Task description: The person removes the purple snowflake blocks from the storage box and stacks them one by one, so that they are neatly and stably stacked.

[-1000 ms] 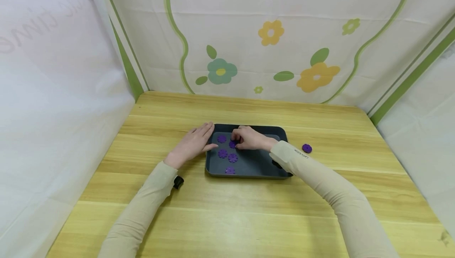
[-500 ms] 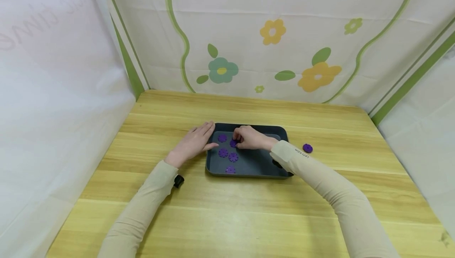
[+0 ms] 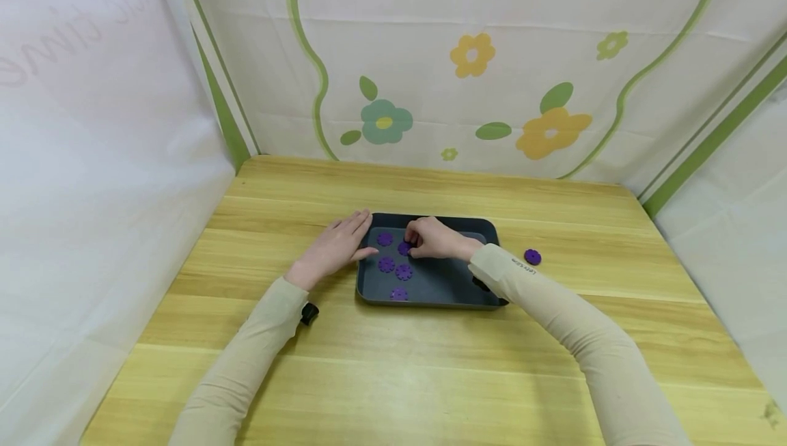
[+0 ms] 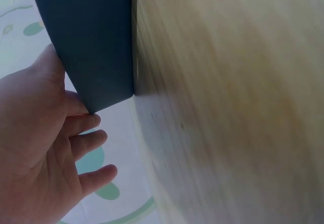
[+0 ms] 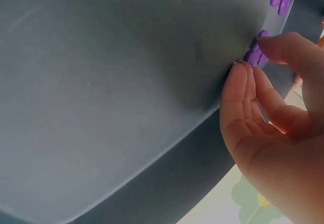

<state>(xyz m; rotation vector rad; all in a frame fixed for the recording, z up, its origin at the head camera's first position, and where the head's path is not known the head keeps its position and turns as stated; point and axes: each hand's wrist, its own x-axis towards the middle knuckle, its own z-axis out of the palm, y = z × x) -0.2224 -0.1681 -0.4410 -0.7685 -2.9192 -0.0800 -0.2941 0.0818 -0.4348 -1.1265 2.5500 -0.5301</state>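
A dark grey baking tray [image 3: 443, 282] stands on the wooden table. My left hand [image 3: 335, 244] rests along its left rim with fairly straight fingers, the thumb over the edge; the left wrist view shows the hand [image 4: 38, 143] against the tray's outer wall [image 4: 88, 37]. Inside the tray, my right hand [image 3: 433, 238] pinches a purple notched plastic disc [image 3: 404, 248] with curled fingers. Close up, the thumb and fingertips of the right hand [image 5: 278, 102] meet at that disc [image 5: 256, 49], partly hiding it. Several similar discs [image 3: 386, 264] lie flat at the tray's left side.
Another purple disc [image 3: 532, 257] lies on the table [image 3: 393, 371] to the right of the tray. Behind the table hangs a white cloth [image 3: 424, 77] printed with flowers, and further cloth [image 3: 98, 179] closes off the sides. A black strap piece [image 3: 309, 313] shows at the left wrist.
The scene shifts very slightly in the head view. Both hands keep their places, the right one still at the same disc, and no disc has visibly moved in the tray.
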